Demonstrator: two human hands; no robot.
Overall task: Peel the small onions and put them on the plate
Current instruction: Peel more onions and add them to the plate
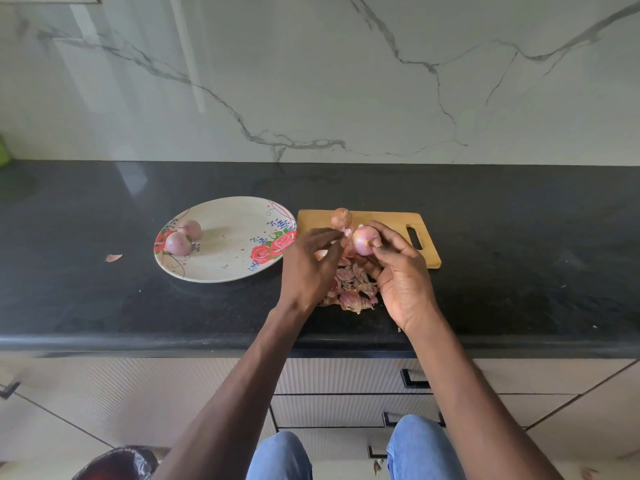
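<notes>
Countertop (502, 299) of black stone is noted beneath a marble-veined wall. On it a wooden cutting board (388, 221) lies just right of a floral plate (221, 271). Two peeled onions (177, 243) rest touching at the plate's left side. One unpeeled onion (341, 217) sits at the board's far edge. A heap of peelings (351, 289) is spread over the board's near edge and onto the counter.

The onion in hand (363, 240) is held above the board, gripped by the curled thumb and fingers of the right hand (401, 271). The left hand (308, 261) is just left of it, fingers loosely spread, tips at a loose flap of skin; whether the flap is pinched cannot be told. Peeling is judged nearly done. The plate lies to the left, nearer the left hand.
</notes>
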